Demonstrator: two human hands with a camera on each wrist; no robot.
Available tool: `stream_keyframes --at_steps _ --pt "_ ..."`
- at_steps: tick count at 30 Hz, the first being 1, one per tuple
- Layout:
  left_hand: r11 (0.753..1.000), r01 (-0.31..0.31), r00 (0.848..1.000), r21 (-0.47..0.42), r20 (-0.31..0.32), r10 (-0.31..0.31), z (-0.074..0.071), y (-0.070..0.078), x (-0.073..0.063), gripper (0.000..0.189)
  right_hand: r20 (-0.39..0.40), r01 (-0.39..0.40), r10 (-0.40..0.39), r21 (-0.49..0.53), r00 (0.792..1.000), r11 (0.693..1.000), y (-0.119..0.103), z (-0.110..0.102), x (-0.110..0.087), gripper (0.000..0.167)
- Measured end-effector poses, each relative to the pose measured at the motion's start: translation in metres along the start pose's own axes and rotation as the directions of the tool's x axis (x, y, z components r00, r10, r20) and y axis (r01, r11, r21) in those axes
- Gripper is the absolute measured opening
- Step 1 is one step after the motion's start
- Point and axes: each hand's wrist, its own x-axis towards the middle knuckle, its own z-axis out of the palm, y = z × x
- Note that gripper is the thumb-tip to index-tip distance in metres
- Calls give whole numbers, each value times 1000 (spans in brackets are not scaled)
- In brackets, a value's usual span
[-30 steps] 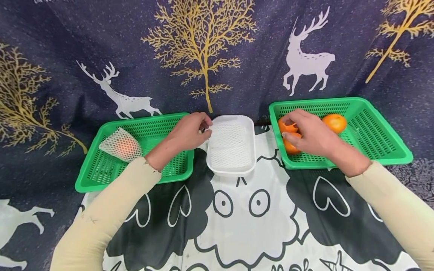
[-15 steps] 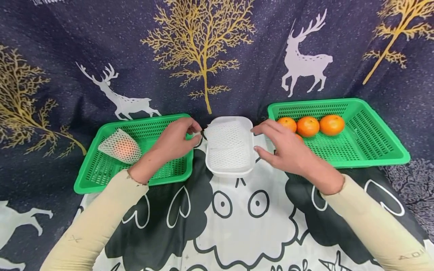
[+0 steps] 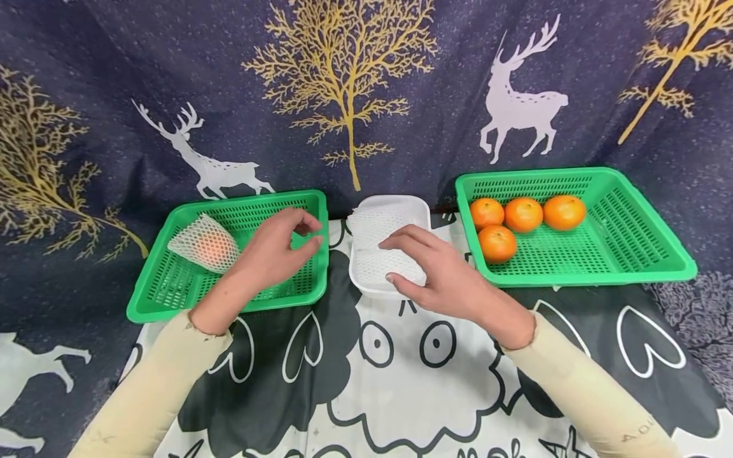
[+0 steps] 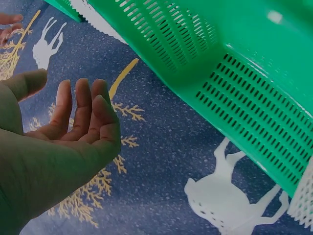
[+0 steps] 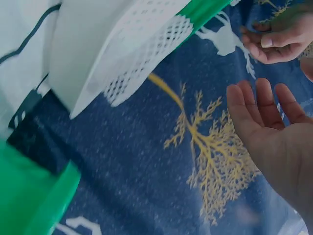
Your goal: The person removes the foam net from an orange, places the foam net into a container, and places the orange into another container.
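My left hand (image 3: 279,245) hovers over the right part of the left green basket (image 3: 137,305), its fingers loosely bent with nothing in them. In that basket lies an orange fruit in a white foam net (image 3: 207,245). My right hand (image 3: 438,273) is above the white tray (image 3: 422,207), fingers relaxed, thumb apart from them, holding nothing. White foam nets (image 3: 375,224) lie flat in the tray, one poking past its left rim. Both wrist views show empty palms: the left hand (image 4: 63,132) beside the basket wall, the right hand (image 5: 279,122) beside the tray.
The right green basket (image 3: 578,278) holds several oranges (image 3: 497,244) grouped at its left side. A dark cloth printed with deer and trees (image 3: 424,127) hangs behind. A black-and-white printed cloth (image 3: 401,394) covers the table in front.
My right hand has moved left from the oranges in the right basket to over the white tray. My left hand has drawn back from the tray's left edge to above the left basket.
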Motion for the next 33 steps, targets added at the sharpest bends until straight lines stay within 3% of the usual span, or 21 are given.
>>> stream_keyframes --at_steps 11,19,26,33 --pt "997 55 998 50 -32 -54 -6 -23 -18 22 5 119 -120 68 993 991 -12 43 15 36" --pt "991 109 994 72 -22 -108 -19 -41 -18 24 29 153 -154 36 988 988 -13 63 25 33" --pt "976 195 981 93 -37 -192 -33 -57 -20 27 66 145 -146 24 987 989 -15 76 32 36" --pt "964 239 971 118 -53 -234 -44 -71 -17 33 66 189 -189 1 980 982 -15 91 40 35"
